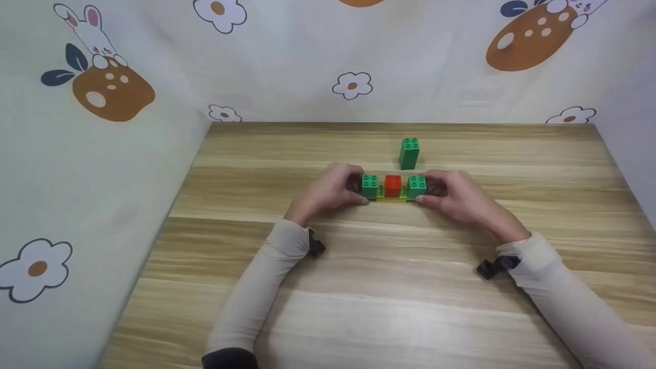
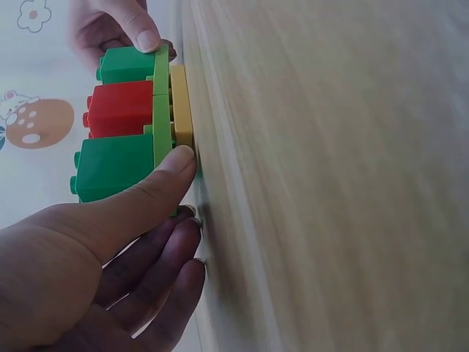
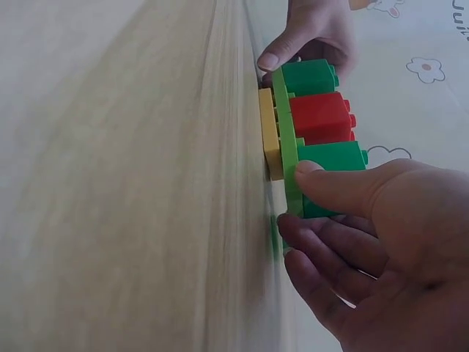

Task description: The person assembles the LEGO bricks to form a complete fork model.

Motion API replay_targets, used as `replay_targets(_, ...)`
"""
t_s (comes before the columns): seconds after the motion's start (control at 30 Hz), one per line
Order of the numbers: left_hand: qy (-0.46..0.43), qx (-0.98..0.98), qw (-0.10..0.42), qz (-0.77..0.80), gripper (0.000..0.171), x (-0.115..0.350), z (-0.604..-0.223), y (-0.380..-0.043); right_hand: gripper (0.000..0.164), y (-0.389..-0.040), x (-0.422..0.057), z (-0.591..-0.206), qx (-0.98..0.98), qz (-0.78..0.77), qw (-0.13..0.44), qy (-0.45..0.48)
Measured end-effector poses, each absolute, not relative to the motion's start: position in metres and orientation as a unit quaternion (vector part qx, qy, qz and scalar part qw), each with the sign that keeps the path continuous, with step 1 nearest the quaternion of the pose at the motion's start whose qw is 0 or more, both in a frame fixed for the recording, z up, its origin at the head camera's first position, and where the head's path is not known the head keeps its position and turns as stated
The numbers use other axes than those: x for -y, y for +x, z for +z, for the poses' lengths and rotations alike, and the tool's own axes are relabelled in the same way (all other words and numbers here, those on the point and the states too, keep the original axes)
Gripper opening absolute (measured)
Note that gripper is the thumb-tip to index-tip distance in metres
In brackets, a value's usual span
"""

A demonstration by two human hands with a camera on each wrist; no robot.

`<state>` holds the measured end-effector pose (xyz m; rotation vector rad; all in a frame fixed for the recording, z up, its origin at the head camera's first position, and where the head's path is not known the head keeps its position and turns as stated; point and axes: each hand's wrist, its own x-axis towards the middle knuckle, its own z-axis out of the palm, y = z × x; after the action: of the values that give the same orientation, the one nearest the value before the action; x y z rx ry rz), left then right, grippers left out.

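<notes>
Between both hands is a low toy-brick assembly. A light-green plate layer (image 2: 162, 121) carries a red brick (image 1: 393, 186) in the middle, with a green brick (image 1: 369, 186) at the left end and another green brick (image 1: 417, 186) at the right end. Under the plate layer sits a flat yellow piece (image 2: 181, 106). My left hand (image 1: 330, 192) grips the left end, thumb on the near side and fingers behind. The opposite end is held the same way by my right hand (image 1: 461, 197). In the wrist views the assembly appears on or just above the tabletop; I cannot tell which.
Behind the assembly, a tall green brick stack (image 1: 409, 155) stands upright on the wood-grain table (image 1: 379, 287). A patterned white backdrop (image 1: 287, 61) rises along the table's back edge and left side.
</notes>
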<state>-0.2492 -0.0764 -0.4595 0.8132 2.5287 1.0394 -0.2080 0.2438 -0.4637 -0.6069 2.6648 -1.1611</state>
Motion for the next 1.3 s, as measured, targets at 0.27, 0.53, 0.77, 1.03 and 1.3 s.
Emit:
replay_targets(0.27,0.280,-0.880,0.144,0.356,0.030,0.0765,-0.4619,-0.2496,0.041,-0.2069,-0.2429,-0.4601,-0.905,-0.365,0.094,-0.199)
replay_targets(0.53,0.287,-0.880,0.136,0.353,0.031,0.0757,-0.4606,-0.2488,0.036,-0.2083,-0.2464,-0.4640,-0.903,-0.368,0.094,-0.200)
replay_targets(0.77,0.282,-0.878,0.144,0.359,0.034,0.0766,-0.4599,-0.2485,0.035,-0.2084,-0.2468,-0.4638,-0.905,-0.359,0.089,-0.210)
replay_targets(1.03,0.274,-0.868,0.167,0.380,0.041,0.0772,-0.4615,-0.2485,0.043,-0.2091,-0.2485,-0.4656,-0.902,-0.359,0.085,-0.224)
replay_targets(1.3,0.281,-0.857,0.167,0.398,0.041,0.0745,-0.4639,-0.2498,0.043,-0.2098,-0.2480,-0.4661,-0.900,-0.365,0.084,-0.223)
